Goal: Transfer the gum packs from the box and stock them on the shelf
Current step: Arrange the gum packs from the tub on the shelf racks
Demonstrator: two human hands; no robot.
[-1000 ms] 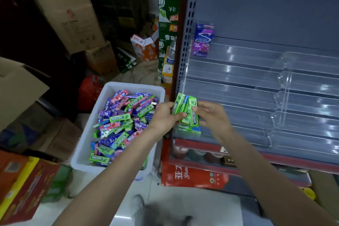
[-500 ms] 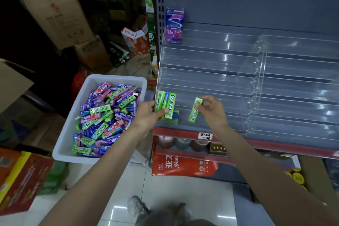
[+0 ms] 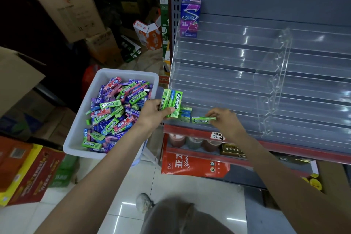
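A white plastic box (image 3: 76,131) on the floor at left holds a heap of green, purple, pink and blue gum packs (image 3: 114,112). My left hand (image 3: 153,113) grips a small bunch of green packs (image 3: 171,103) upright at the left end of the clear tiered shelf (image 3: 228,85). My right hand (image 3: 224,119) pinches a single green pack (image 3: 202,120), which lies flat along the lowest tier's front. A few green packs (image 3: 186,113) stand on that tier between my hands.
A purple gum box (image 3: 190,18) stands on the top tier at left. A clear divider (image 3: 273,81) splits the tiers. Jars and a red package (image 3: 190,165) sit below the shelf. Cardboard cartons (image 3: 72,5) crowd the floor around the white box.
My right hand has turned its single green pack from upright to lying flat and lowered it onto the lowest tier. My left hand keeps its bunch in about the same place.
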